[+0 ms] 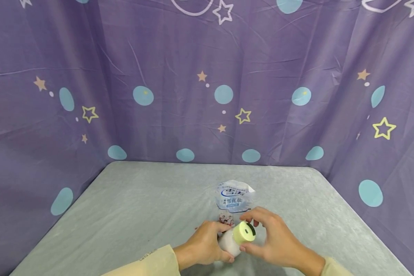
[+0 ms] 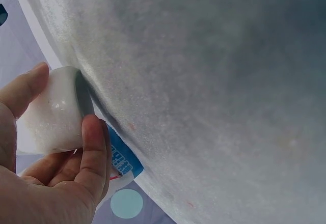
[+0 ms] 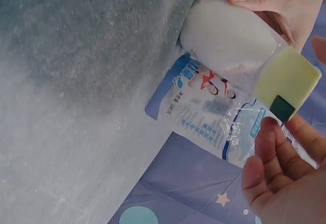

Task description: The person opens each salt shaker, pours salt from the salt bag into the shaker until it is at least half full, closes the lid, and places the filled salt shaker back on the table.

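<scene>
A clear salt shaker (image 1: pixel 229 243) filled with white grains has a pale yellow-green lid (image 1: pixel 243 233) with a dark green flap on it. My left hand (image 1: pixel 207 242) grips its body, thumb on one side and fingers round the other. Tilted, the shaker leans its lid toward my right hand (image 1: pixel 274 241), whose thumb and fingers pinch round the lid's edge. In the right wrist view, fingertips (image 3: pixel 270 127) meet the lid beside the flap. Just behind the shaker is a printed salt bag (image 1: pixel 234 197), white and blue, its lower part hidden by the shaker and hands.
A grey cloth-like cover lies over the table (image 1: pixel 151 207). Purple curtains (image 1: pixel 179 126) with stars and blue dots surround its back and sides. Tiny reddish specks (image 2: pixel 189 203) show on the table surface in the left wrist view.
</scene>
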A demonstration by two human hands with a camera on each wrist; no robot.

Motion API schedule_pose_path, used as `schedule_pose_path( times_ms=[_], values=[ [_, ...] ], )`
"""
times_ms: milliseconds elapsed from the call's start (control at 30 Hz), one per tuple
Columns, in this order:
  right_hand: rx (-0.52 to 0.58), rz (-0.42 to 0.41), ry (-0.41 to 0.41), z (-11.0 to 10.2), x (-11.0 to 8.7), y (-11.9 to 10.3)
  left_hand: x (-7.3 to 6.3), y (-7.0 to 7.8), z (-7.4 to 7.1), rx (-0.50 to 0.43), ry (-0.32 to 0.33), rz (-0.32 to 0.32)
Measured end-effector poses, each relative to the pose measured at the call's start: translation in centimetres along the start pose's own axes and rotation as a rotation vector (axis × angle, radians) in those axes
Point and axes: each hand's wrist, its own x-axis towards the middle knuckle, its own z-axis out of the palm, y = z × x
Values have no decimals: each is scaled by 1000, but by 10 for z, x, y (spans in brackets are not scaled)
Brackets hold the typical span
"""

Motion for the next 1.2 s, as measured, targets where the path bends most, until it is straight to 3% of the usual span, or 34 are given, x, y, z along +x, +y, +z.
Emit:
schedule_pose_path(
  times_ms=[233, 733, 1000, 1200],
  values=[
    [35, -68, -38, -5, 0, 2, 0, -1, 0, 9, 10, 8],
    [49, -24, -51, -5, 2, 1, 0, 2, -1, 4, -12, -15],
    [43, -38, -4, -2, 1, 1, 1, 1, -1, 4, -8, -12],
    [32, 2, 17, -1, 1, 1, 1, 2, -1, 4, -4, -14]
  ],
)
